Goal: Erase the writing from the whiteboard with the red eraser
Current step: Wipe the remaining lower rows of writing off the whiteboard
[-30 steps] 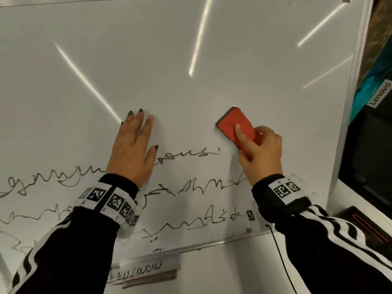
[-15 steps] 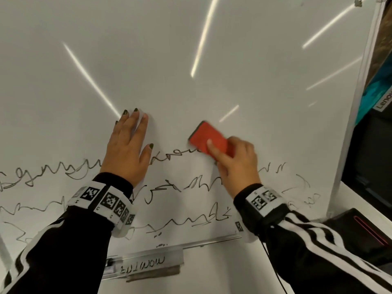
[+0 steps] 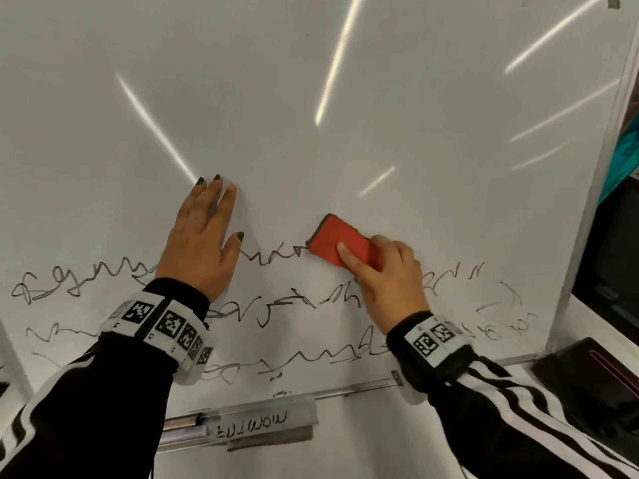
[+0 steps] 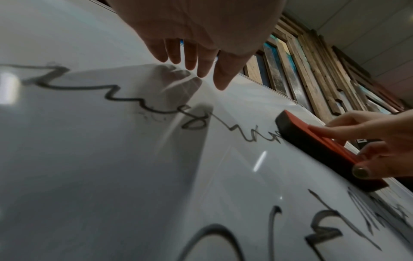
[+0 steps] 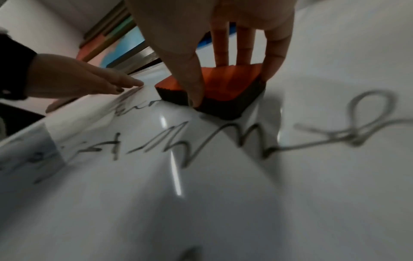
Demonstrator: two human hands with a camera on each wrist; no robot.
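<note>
Right hand (image 3: 387, 274): grasping eraser (image 3: 340, 243) — thumb on near edge, fingers on far edge.
Eraser: pad flat on whiteboard (image 3: 380, 98), long axis 10-to-4 o'clock.
Writing (image 3: 273, 255): at 9 o'clock, touching pad.
Left hand (image 3: 204, 243): released, flat — beyond at 9 o'clock.

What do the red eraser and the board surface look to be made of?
Red eraser: matte, ridged red back, probably plastic or foam, over a dark pad, likely felt. Whiteboard: smooth glossy white panel that mirrors ceiling lights; its edge looks like pale metal.
</note>
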